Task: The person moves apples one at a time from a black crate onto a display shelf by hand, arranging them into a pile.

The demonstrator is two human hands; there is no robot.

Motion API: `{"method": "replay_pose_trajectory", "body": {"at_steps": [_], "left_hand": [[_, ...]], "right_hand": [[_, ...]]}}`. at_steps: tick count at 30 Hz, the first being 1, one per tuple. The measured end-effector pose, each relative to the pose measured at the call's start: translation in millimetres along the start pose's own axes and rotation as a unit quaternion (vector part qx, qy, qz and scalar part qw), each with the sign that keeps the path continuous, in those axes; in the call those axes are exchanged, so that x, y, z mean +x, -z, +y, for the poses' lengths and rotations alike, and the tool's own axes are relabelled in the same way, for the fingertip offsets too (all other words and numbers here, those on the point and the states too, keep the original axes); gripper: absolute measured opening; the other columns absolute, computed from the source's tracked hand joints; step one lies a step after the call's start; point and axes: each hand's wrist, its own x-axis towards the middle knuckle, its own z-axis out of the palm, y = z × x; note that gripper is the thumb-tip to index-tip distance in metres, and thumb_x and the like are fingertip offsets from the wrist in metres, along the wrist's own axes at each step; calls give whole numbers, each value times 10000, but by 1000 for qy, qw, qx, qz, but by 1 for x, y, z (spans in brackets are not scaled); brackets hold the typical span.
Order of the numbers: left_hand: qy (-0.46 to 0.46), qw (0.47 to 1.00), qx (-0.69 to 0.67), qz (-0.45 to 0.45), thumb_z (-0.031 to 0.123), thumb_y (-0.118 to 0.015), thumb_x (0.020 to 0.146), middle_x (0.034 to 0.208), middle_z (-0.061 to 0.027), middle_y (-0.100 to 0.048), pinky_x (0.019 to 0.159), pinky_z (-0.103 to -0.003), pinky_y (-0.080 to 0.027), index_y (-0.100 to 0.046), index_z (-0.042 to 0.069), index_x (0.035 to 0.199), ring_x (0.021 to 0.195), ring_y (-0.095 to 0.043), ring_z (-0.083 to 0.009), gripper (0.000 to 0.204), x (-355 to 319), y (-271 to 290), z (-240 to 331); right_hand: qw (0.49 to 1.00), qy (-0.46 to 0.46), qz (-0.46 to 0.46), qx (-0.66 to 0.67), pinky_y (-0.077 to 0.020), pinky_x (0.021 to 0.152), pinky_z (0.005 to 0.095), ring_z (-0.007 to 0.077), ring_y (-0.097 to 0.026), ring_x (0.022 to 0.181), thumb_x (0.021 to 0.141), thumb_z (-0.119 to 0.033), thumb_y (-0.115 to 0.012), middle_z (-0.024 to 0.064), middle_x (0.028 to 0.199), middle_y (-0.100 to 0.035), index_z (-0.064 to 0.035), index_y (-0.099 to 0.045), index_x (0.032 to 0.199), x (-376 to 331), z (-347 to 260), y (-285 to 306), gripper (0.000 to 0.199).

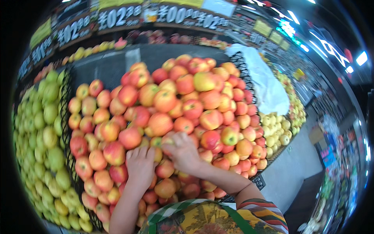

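Note:
A large heap of red and yellow apples (pixel 160 124) fills the display in front of me. My left hand (pixel 140 165) reaches into its near side, the fingers bent down between apples; whatever lies under them is hidden. Close by on the right, my right hand (pixel 182 151) curls its fingers over an apple (pixel 167 139), which is mostly covered by them. A small yellow-green apple (pixel 156 142) shows in the gap between the hands. Just beyond the left fingertips sits a rounder red apple (pixel 129 137).
Green pears (pixel 50 115) are heaped at the left behind a black mesh divider (pixel 67 128). Pale yellow fruit (pixel 274 130) lies at the right beside a white sheet (pixel 263 80). Price signs (pixel 117 17) line the back. A grey floor aisle (pixel 292 171) runs along the right.

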Motion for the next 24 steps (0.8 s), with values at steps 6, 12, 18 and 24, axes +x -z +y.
{"method": "replay_pose_trajectory", "body": {"at_steps": [6, 12, 18, 24], "left_hand": [[-12, 1000, 12, 3, 154, -818, 728, 1195, -129, -649, 938, -453, -414, -632, 62, 1225, 1092, -596, -318, 539, -2, 6, -1], [-4, 1000, 11, 4, 168, -814, 740, 1188, -130, -654, 934, -458, -426, -636, 82, 1218, 1082, -605, -325, 518, -4, 7, 0], [-2, 1000, -5, 24, 202, -818, 732, 1172, -81, -634, 903, -442, -449, -619, 98, 1239, 1073, -610, -278, 555, -11, 5, -2], [8, 1000, -7, 18, 216, -824, 740, 1182, -90, -630, 916, -426, -438, -624, 80, 1252, 1084, -603, -269, 566, -9, 7, -1]], "right_hand": [[999, 10, -20, 41, -397, 931, 453, 328, -481, 1177, 698, -147, -739, 116, 1320, -548, -116, -733, 976, 3, -11, 12, 279], [999, 22, 26, -34, -416, 907, 474, 305, -496, 1176, 738, -196, -728, 46, 1258, -598, -105, -734, 890, -4, -4, -20, 177], [999, -10, 29, 21, -422, 954, 482, 347, -496, 1171, 746, -103, -738, 87, 1257, -599, -88, -748, 902, -2, -17, -18, 157], [989, -38, 135, 38, -463, 897, 459, 366, -546, 1085, 790, -175, -789, 147, 1203, -587, -68, -686, 1053, 19, -7, -3, 302]]}}
